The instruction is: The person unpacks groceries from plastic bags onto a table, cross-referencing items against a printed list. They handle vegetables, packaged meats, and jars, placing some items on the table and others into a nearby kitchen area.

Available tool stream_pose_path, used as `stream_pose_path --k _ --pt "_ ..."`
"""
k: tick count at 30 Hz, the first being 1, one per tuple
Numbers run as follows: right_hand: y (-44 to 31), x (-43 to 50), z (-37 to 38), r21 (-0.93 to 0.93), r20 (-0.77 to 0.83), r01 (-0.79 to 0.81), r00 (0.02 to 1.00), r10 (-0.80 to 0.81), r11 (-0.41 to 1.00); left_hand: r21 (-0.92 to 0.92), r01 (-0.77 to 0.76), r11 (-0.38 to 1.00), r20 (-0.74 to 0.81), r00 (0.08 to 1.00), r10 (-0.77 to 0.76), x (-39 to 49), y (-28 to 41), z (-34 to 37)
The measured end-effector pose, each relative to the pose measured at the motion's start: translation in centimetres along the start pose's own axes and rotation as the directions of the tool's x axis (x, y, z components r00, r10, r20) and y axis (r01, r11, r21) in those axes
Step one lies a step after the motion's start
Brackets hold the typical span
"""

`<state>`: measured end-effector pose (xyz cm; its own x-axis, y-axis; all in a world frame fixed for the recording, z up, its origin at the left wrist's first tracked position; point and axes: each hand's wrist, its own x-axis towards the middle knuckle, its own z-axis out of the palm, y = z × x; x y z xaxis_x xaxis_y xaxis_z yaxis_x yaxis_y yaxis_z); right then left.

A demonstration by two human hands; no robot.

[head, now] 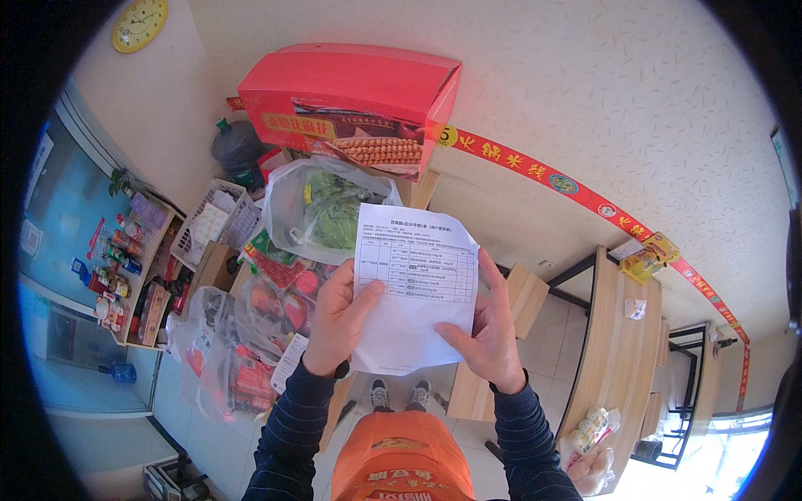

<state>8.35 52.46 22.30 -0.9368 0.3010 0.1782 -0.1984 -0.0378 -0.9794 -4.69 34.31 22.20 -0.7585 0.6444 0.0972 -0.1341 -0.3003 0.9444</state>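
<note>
A white printed sheet (410,319) with a table of writing is held up in front of my body. My left hand (338,313) pinches its left edge, thumb on the front. On the right side my right hand (485,325) grips it, thumb across the front and fingers mostly behind. Just beyond the sheet lies a clear plastic bag of leafy greens (335,206), partly covered by the paper. Left of my left hand are plastic bags with red packages (254,376) and a net-like red packet (276,266).
A large red carton (344,87) stands against the wall. Left are a white plastic basket (197,232), a water jug (238,150) and a shelf of bottles and cans (125,250). A wooden table (617,338) with bagged food (592,451) is at right, near wooden stools (529,294).
</note>
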Motion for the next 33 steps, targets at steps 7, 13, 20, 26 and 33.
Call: stream_pose_path --k 7,13,20,26,33 --pt "0.1 0.2 -0.4 0.019 -0.001 -0.018 1.0 0.018 1.0 0.006 -0.007 1.0 -0.005 1.0 0.007 0.3 -0.4 0.3" --pt "0.8 0.4 -1.4 0.026 0.008 -0.037 0.999 0.037 0.999 0.012 0.004 1.0 -0.035 0.999 -0.004 0.7 -1.5 0.6" --pt "8.5 -1.2 -6.5 0.139 -0.092 -0.274 0.953 0.288 0.952 0.636 -0.055 0.77 0.04 0.998 0.039 -0.9 -7.1 2.3" --pt "20.6 -6.9 -8.8 0.623 -0.15 -0.416 0.768 0.622 0.663 0.844 0.12 0.523 0.101 0.921 -0.376 -4.9 -12.7 4.8" --pt "28.5 -1.1 -9.8 -0.058 -0.171 -0.518 0.847 0.503 0.853 0.662 0.084 0.744 0.219 0.929 -0.299 -4.4 -13.9 -1.3"
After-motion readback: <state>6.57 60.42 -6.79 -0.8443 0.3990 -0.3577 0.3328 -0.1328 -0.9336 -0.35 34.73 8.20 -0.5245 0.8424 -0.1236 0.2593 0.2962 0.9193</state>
